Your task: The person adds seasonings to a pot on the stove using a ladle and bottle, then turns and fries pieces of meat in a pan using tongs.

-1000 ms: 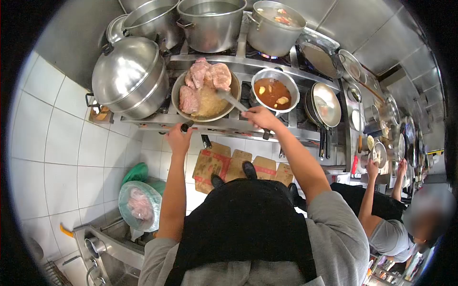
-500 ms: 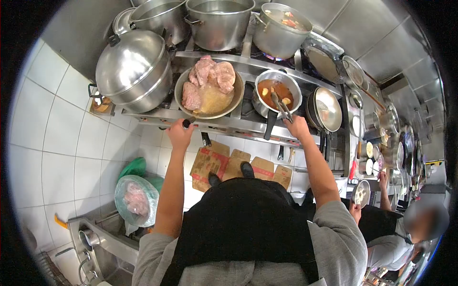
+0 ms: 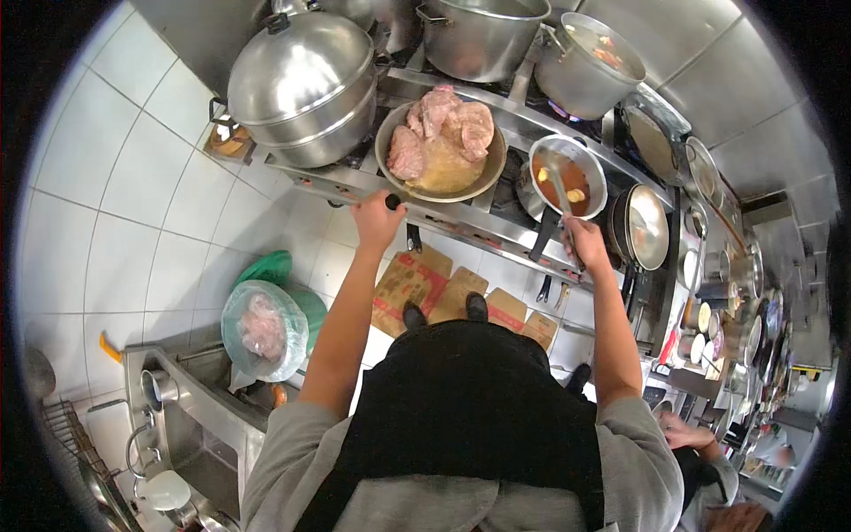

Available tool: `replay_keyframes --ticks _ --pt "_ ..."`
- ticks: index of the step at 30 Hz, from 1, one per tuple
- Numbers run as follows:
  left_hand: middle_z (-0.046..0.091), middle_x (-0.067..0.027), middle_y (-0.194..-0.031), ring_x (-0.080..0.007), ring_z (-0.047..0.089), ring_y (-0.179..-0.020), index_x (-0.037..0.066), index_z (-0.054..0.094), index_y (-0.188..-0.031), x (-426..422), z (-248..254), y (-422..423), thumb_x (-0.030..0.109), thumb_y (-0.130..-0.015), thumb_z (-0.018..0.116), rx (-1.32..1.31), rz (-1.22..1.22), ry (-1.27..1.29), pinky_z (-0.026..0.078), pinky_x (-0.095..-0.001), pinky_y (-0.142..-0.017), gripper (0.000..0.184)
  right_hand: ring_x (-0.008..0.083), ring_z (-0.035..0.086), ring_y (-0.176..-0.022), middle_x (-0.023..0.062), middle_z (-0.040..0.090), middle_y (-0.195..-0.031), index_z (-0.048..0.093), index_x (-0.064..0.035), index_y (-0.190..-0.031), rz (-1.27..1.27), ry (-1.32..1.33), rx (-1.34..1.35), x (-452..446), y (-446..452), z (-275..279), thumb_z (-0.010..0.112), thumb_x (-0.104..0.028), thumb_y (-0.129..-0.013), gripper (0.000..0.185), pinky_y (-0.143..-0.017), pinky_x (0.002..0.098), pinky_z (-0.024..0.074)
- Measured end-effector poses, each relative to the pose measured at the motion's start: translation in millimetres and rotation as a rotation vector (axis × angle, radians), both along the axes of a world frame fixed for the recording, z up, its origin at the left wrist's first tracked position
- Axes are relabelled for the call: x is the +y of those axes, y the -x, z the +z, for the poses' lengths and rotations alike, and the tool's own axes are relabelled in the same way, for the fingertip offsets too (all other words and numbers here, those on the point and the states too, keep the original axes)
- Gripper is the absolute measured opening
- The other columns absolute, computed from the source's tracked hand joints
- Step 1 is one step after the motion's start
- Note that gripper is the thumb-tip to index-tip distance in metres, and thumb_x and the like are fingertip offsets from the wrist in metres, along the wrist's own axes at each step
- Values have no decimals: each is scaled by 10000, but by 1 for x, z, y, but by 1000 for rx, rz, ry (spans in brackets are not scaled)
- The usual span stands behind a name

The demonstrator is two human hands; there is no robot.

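My left hand is closed around the black handle of a wide frying pan. In that pan several large pieces of pale pink meat lie beside cloudy, yellowish liquid. My right hand grips a long metal utensil, whose far end is over or in a small pot. Reddish-brown sauce with yellowish pieces fills part of this pot, and its black handle points toward me. Whether the utensil is tongs or a spatula is hard to tell.
A domed steamer stands left on the stove, with large stockpots behind. Stacked pans sit right. Below left are a lined bin and a sink. Flattened cardboard covers floor; a co-worker's hand shows lower right.
The utensil has moved from the meat pan to the sauce pot with my right hand. My left hand stays on the pan handle. The view has shifted, and the co-worker appears lower.
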State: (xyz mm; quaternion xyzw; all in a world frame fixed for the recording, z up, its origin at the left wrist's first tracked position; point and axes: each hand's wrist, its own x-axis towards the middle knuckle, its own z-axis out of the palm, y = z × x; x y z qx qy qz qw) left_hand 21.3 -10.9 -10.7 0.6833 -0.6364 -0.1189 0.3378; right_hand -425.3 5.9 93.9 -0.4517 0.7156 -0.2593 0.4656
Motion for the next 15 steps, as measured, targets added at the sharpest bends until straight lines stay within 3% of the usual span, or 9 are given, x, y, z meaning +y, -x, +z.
replay_keyframes --ticks 2,6,9,12,15 --pt "692 -83 -901 -319 647 -935 107 676 -897 1 0 2 326 -766 778 -40 23 45 366 -485 -862 275 91 491 -489 5 570 -707 673 -52 -1110 34 -113 -275 -4 -30 5 630 -408 -975 384 -414 256 376" --pt "687 -84 -914 -317 638 -963 97 676 -919 4 9 0 318 -780 769 -1 -22 1 359 -490 -882 277 83 532 -521 22 628 -725 669 -3 -1083 316 -492 -529 -47 -82 -20 604 -455 -1001 464 -409 238 428" --pt "687 -92 -935 -316 633 -979 93 677 -930 1 5 1 311 -786 765 -28 -4 -27 349 -490 -903 276 193 623 -544 110 670 -741 694 29 -1041 552 -345 -68 -78 -126 -35 631 -409 -967 449 -484 338 525" --pt "686 -99 -945 -310 627 -993 96 676 -930 5 14 3 304 -793 761 -16 -2 -24 339 -484 -917 263 330 738 -770 216 735 -846 734 45 -888 993 362 745 -92 -158 -40 684 -341 -888 389 -670 459 590" --pt "728 -114 -958 -331 663 -933 112 722 -1055 5 12 0 356 -797 784 9 -27 -42 363 -501 -889 361 407 728 -893 265 723 -915 749 42 -854 1056 444 849 -88 -187 -10 674 -286 -837 337 -810 507 579"
